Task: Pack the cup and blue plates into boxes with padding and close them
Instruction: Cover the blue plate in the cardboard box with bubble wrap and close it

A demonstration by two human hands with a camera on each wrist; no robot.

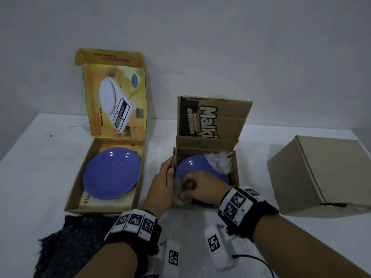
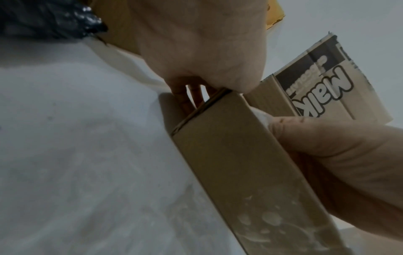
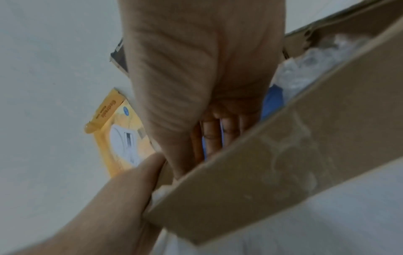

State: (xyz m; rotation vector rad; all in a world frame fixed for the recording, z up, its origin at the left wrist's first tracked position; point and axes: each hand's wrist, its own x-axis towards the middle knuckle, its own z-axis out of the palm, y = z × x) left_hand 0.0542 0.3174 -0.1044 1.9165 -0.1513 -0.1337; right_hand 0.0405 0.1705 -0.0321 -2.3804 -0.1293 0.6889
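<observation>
An open brown "Malkist" box [image 1: 206,145] in the middle of the table holds a blue plate [image 1: 197,166] with clear bubble wrap [image 1: 219,161] at its far right corner. My left hand [image 1: 163,177] grips the box's left wall [image 2: 229,155], fingers [image 2: 189,96] on the outside. My right hand [image 1: 192,186] reaches into the near left corner, its fingers [image 3: 211,134] curled on a wad of clear padding [image 1: 180,196] beside the plate. To the left, a second blue plate [image 1: 111,173] lies in an open yellow kitchen-scale box [image 1: 80,177]. No cup is in view.
A closed plain brown box [image 1: 321,173] stands at the right. A dark, rough piece of padding [image 1: 70,241] lies at the front left, just before the yellow box. The white table [image 1: 40,157] meets a grey wall behind the boxes.
</observation>
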